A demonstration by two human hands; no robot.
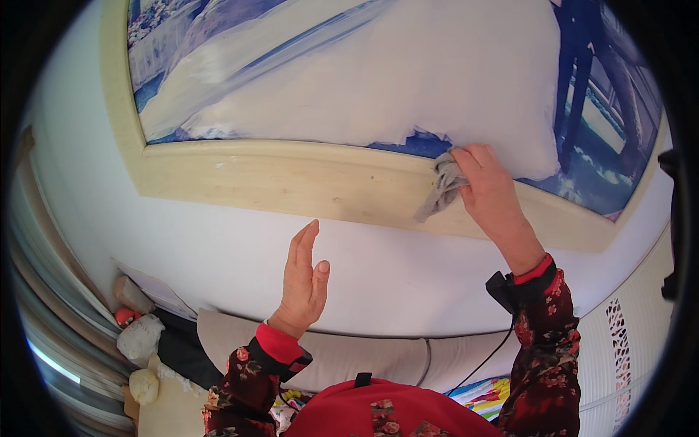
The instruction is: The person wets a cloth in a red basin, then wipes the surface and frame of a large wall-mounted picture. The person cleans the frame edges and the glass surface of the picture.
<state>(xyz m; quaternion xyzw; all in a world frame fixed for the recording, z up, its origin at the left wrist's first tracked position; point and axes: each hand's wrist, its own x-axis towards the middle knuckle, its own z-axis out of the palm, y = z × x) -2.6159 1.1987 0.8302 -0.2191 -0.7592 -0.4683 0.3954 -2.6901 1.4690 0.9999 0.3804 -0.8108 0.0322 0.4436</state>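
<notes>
A large framed picture (349, 82) in a pale wooden frame (262, 175) hangs on the white wall before me. Between the fingers of my right hand (486, 191) is a crumpled grey cloth (445, 188), which lies against the frame's lower bar and reaches the picture's bottom edge. The cloth's tail hangs down over the bar. My left hand (303, 278) is raised below the frame, left of the cloth, with thumb and fingers apart and nothing in it. A few small brownish marks show on the bar.
Below the wall runs the padded beige back of a sofa (366, 355). Striped curtains (60, 306) hang at the left, beside a white plastic bag (140, 338), a red object (126, 317) and a pale round object (143, 386). Black cables run from bands at both wrists.
</notes>
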